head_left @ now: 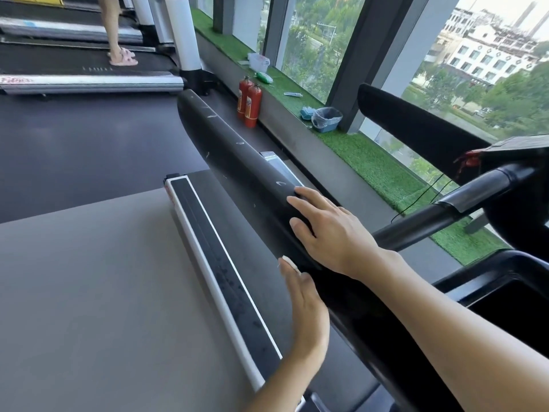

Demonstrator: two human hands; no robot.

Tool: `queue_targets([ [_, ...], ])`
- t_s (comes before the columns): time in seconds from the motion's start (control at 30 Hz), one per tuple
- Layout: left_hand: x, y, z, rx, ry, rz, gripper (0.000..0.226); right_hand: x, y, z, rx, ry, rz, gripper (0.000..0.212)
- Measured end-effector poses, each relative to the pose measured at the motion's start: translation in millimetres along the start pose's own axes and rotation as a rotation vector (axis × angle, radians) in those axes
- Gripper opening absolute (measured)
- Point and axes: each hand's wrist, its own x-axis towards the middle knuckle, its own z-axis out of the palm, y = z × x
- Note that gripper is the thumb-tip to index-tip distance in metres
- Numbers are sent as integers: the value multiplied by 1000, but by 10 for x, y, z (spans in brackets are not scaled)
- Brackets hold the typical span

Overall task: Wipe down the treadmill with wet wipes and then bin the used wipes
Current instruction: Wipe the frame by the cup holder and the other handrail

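**Wipe pressed to the treadmill rail**

The right hand (pixel 329 230) lies flat on top of the black handrail (pixel 237 150), fingers spread, probably for balance. Just below it, the left hand (pixel 306 307) presses a white wipe (pixel 286 261) against the rail's inner side with straight fingers. Ahead of the 2 hands the rail runs bare to its rounded end. The lined bin (pixel 326 118) sits well beyond on the turf ledge (pixel 371 162).
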Motion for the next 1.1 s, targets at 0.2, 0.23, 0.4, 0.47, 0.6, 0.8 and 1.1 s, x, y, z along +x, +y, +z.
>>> queue_targets([
  [0.2, 607, 289, -114, 109, 117, 79, 66, -7, -8, 1, 35, 8, 20, 44],
  [0.23, 544, 245, -77, 123, 97, 122, 77, -9, -10, -8, 52, 4, 28, 43],
  [0.4, 265, 157, 30, 291, 21, 348, 55, -13, -15, -62, 144, -23, 53, 42],
  [0.47, 596, 338, -96, 388, 73, 315, 52, -15, -6, -48, 129, -24, 39, 43],
  [0.6, 611, 408, -102, 464, 116, 393, 60, 71, -8, -59, 129, 8, 2, 51],
  [0.8, 644, 427, -120, 509, 35, 389, 56, 441, -144, -112, 353, 30, 104, 48],
  [1.1, 442, 297, -129, 476, 32, 326, 56, 456, -97, -21, 245, -8, 112, 60],
])
